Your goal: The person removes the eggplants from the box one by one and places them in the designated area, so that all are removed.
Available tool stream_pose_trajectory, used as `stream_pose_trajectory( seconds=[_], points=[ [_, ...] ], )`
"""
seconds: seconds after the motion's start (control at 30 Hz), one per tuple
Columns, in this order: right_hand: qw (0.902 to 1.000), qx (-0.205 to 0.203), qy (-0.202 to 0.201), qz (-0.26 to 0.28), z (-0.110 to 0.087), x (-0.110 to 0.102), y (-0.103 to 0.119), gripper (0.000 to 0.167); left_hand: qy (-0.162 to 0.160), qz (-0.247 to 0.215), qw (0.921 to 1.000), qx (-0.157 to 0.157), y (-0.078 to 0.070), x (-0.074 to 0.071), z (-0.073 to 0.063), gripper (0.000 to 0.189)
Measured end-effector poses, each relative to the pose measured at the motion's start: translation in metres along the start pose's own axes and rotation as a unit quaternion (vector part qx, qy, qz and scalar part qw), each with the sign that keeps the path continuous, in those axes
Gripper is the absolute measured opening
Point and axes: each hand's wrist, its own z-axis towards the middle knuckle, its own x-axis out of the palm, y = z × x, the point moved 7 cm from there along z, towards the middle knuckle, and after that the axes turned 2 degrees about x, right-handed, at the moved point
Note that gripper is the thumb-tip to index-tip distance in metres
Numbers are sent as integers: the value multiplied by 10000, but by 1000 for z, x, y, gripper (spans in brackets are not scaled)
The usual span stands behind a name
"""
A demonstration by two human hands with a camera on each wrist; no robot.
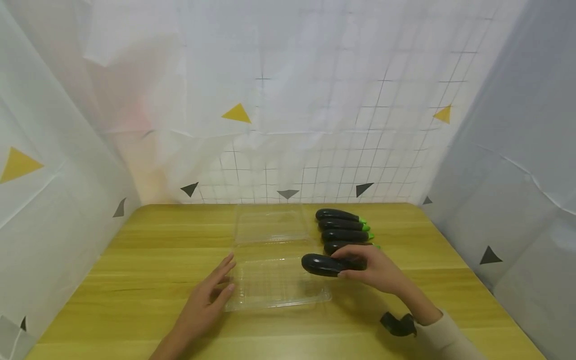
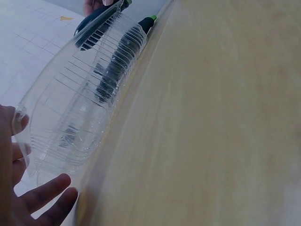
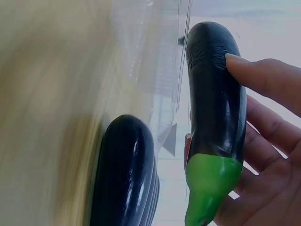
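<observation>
My right hand (image 1: 375,270) grips a dark eggplant (image 1: 320,265) between thumb and fingers. It is held over the right edge of a clear plastic clamshell box (image 1: 279,303), whose lid (image 1: 272,222) lies folded back. In the right wrist view, the thumb presses the eggplant's dark body (image 3: 214,108), and its green stem end points down. My left hand (image 1: 204,302) is at the box's left side, fingers spread and loosely bent. The left wrist view has its fingertips (image 2: 61,183) right at the box's wall (image 2: 70,103).
Several eggplants (image 1: 344,235) lie in a row behind my right hand, green stems to the right. A black band (image 1: 398,324) is by the right sleeve (image 1: 443,330). The wooden table (image 1: 157,245) meets white sheeting (image 1: 315,100) at the back and sides.
</observation>
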Motion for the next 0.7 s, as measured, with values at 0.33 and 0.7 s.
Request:
stream_pose_trajectory(
  seconds=[0.33, 0.7],
  points=[
    [9998, 32, -104, 146, -11, -9, -10, 35, 6, 100, 9999, 92, -1, -1, 1, 49],
    [9997, 60, -114, 209, -18, -13, -14, 34, -8, 42, 9999, -112, 4, 0, -1, 50]
  ],
)
